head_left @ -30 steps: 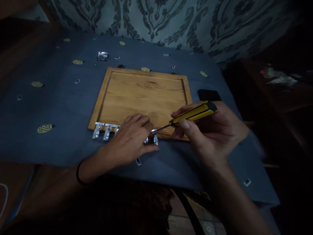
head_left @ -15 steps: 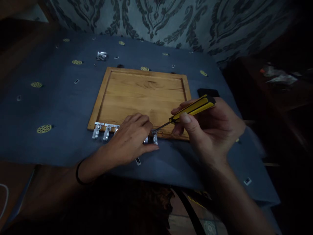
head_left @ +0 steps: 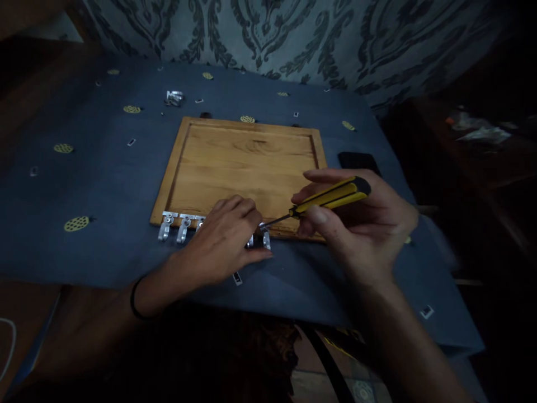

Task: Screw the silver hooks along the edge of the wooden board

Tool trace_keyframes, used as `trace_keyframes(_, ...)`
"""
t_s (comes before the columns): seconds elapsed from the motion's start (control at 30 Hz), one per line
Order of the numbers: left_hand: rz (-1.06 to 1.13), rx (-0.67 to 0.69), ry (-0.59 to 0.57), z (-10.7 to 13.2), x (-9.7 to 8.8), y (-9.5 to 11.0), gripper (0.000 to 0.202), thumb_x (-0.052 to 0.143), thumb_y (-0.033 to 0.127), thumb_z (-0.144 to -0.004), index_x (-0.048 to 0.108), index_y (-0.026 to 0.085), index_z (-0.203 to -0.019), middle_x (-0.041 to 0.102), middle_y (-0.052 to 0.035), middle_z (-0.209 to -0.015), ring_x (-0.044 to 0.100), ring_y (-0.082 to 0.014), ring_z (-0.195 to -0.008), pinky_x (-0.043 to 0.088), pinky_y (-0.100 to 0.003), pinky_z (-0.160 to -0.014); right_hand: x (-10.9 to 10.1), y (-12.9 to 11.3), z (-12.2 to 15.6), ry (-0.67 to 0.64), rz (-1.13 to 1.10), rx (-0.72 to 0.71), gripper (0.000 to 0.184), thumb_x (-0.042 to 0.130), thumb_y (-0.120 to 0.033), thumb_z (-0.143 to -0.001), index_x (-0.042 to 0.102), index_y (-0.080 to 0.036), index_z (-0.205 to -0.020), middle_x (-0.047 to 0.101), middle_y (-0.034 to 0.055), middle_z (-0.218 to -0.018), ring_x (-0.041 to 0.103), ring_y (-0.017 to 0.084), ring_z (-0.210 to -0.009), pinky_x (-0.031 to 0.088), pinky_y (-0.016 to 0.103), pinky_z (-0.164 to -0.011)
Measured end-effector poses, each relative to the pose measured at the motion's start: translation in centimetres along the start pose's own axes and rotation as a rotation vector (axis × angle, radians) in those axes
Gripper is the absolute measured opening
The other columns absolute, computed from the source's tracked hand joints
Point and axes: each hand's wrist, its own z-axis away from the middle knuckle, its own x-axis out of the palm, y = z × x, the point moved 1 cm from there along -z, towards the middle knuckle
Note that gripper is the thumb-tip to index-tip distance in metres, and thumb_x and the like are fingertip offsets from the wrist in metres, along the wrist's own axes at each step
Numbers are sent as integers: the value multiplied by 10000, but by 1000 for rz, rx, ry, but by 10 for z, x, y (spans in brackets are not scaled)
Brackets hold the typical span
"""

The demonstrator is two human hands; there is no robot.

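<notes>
A framed wooden board (head_left: 247, 162) lies flat, with several silver metal hooks (head_left: 183, 229) in a row along its near edge. My left hand (head_left: 229, 232) is closed at that edge, its curled fingers and thumb around the rightmost metal hook (head_left: 266, 239) and covering some of the others. In my right hand (head_left: 361, 224) is a screwdriver (head_left: 331, 198) with a yellow and black handle, gripped between thumb and fingers. The shaft slants down left, and its tip meets the top of that rightmost hook. Whether a screw sits under the tip is too small to tell.
A blue patterned cloth (head_left: 96, 184) covers the table. Loose metal hooks (head_left: 174, 98) lie in a small pile at the back left. A dark flat object (head_left: 358, 161) rests right of the board, partly behind my right hand. Patterned wallpaper (head_left: 268, 33) rises behind.
The screwdriver handle has tilted slightly lower, and my right fingers have shifted and opened a little around it. My left hand and the board stay in place.
</notes>
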Motion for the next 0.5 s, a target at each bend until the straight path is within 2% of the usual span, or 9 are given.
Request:
trace_keyframes(0.1,6,0,-5,0,-1,0,400,831,438,-868,677,111,-1038,665,-99,-1087,609,-302,-1119,503,-444,-1001,-1,0,-1,-72,4,25,185,769,-373,-918,804,-297,-1082,782,6,-925,637,88,-490,550,247,-435)
trace_keyframes(0.23,14,5,0,1,0,0,381,828,431,-875,678,123,-1041,664,-94,-1095,608,-301,-1122,506,-436,-984,0,-2,-4,-88,28,-2,92,829,-334,-860,795,-253,-888,770,8,-932,621,76,-484,530,225,-395)
trace_keyframes(0.37,18,-2,-5,1,1,-1,391,832,423,-872,684,125,-1078,665,-91,-1102,604,-301,-1124,505,-442,-982,4,-6,-6,-59,11,-30,242,896,-388,-775,708,-243,-732,737,-4,-761,670,125,-575,522,213,-385)
trace_keyframes(0.43,21,4,5,1,1,0,404,828,428,-875,688,120,-1097,661,-90,-1088,607,-298,-1103,508,-440,-970,7,-6,-6,-41,-10,-25,299,925,-380,-736,666,-238,-691,728,-7,-733,679,134,-607,511,201,-378)
trace_keyframes(0.5,21,5,4,0,1,0,404,826,428,-876,691,115,-1091,658,-88,-1070,608,-295,-1089,508,-441,-973,8,-6,-6,-25,-23,1,321,944,-353,-709,649,-230,-686,724,-15,-742,647,112,-558,479,187,-350)
